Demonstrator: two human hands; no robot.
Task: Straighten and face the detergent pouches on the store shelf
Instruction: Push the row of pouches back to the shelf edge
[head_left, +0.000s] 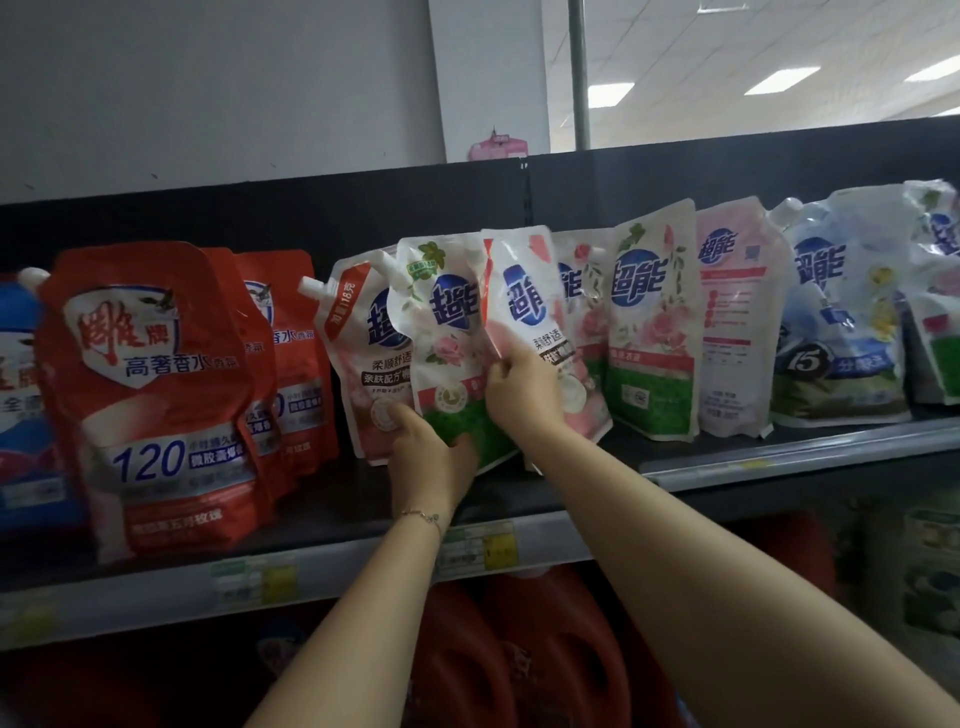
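"120" on red pouch (156, 384), "15" on blue pouch (836, 332)

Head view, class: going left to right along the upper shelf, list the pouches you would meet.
Blue pouch → big red pouch → second red pouch → pink spouted pouch → green-bottomed pouch under the left hand → pink pouch under the right hand → upright floral pouch → back-facing pink pouch → blue-white pouch.

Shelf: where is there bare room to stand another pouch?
Bare shelf shows in front of the green and pink pouches, right of the right hand. The red pouches at left crowd to the edge.
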